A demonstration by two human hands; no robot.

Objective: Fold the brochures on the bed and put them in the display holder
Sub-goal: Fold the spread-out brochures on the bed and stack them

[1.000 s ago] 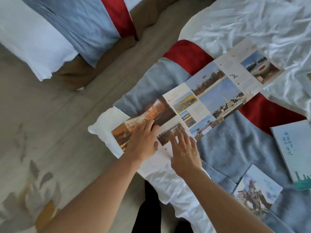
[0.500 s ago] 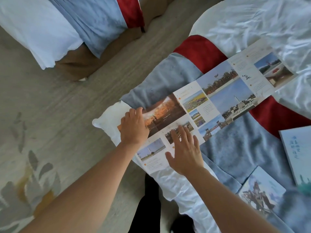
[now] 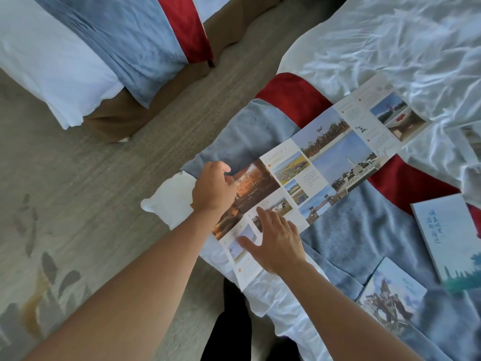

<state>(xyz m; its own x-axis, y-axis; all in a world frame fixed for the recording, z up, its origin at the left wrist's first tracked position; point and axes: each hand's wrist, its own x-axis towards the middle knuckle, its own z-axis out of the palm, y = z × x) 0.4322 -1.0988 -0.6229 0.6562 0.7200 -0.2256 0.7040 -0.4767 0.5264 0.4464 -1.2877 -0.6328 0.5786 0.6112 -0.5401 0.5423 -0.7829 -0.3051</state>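
- The long brochure (image 3: pixel 320 173) lies unfolded on the bed (image 3: pixel 403 43), spanning the grey and red runner (image 3: pixel 364 230) diagonally from the near corner to the white sheet.
- The left hand (image 3: pixel 212 190) is at the brochure's near end panel, fingers curled at its edge; it appears to pinch the panel, judged ready to lift it for the first fold.
- The right hand (image 3: pixel 276 243) lies flat on the adjoining panel, fingers straight and spread, pressing the paper down and gripping nothing.
- Progress: this brochure shows no completed fold.
- A blue brochure (image 3: pixel 453 241) and a picture brochure (image 3: pixel 390 298) lie closed on the bed at the right; another sheet (image 3: pixel 468 142) is partly visible at the frame edge.
- The display holder is not in view; all placement remains to be done.
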